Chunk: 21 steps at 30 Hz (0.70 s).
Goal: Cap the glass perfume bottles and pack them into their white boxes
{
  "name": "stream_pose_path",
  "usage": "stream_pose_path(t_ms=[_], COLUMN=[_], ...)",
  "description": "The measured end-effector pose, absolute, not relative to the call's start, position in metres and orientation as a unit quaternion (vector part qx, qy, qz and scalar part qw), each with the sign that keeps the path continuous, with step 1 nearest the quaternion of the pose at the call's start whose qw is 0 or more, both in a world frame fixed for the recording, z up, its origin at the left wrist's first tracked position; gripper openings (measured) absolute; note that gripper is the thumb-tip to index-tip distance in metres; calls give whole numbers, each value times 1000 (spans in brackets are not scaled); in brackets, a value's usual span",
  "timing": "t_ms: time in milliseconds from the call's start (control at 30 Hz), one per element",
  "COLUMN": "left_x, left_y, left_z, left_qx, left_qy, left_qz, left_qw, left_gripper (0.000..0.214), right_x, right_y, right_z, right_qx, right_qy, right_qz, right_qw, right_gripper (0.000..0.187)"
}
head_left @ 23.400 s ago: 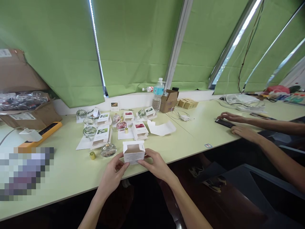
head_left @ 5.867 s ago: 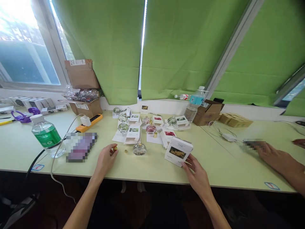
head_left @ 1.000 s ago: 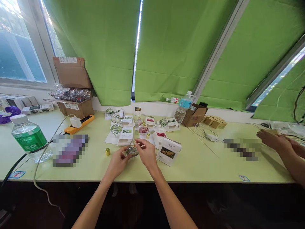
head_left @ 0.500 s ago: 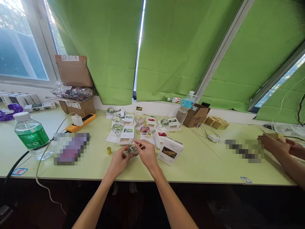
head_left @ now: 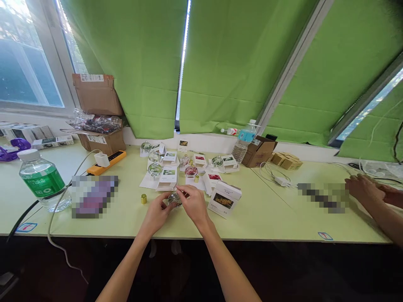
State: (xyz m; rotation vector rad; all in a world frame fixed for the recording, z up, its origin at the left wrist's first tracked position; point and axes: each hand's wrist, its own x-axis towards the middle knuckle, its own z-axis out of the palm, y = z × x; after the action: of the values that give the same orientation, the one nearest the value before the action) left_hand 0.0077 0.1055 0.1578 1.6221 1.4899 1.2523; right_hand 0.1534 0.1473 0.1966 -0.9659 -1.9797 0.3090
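My left hand (head_left: 158, 212) is closed around the side of a small round glass bottle (head_left: 175, 199), low over the table's front. At the bottle's top, the fingers of my right hand (head_left: 193, 204) are pinched together; they hide what is between them. A gold cap (head_left: 144, 199) stands on the table left of my left hand. Just right of my right hand is an upright white carton (head_left: 224, 200) with a yellow-flower picture. Beyond my hands, several similar glass bottles, one with red contents (head_left: 190, 171), sit among white cartons (head_left: 168, 176) and another gold cap (head_left: 197, 179).
At left are a large water bottle (head_left: 44, 178), a blurred phone-like object (head_left: 96, 197), an orange power strip (head_left: 107, 162) and an open cardboard box (head_left: 102, 142). A brown box (head_left: 260, 152) and a charger (head_left: 282, 181) lie right. Another person's hands (head_left: 367, 188) work far right.
My hands stay almost in place, with the right fingers still at the top of the bottle. The other person's hands have shifted slightly.
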Motion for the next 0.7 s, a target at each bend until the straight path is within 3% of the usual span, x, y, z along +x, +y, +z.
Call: stream_pose_path(t_ms=[400,700], left_x=[8,7], left_y=[106,107], left_z=[156,156], left_qx=[612,607], left_qy=[556,563], left_qz=[476,476], left_qw=[299,296], left_gripper=[36,39], right_x=[153,152], right_y=[143,146], right_z=[198,190], right_qx=[-394,-396], right_qy=[-842,-826], right_qz=[19,36], right_qw=[368,400], right_gripper=[31,30])
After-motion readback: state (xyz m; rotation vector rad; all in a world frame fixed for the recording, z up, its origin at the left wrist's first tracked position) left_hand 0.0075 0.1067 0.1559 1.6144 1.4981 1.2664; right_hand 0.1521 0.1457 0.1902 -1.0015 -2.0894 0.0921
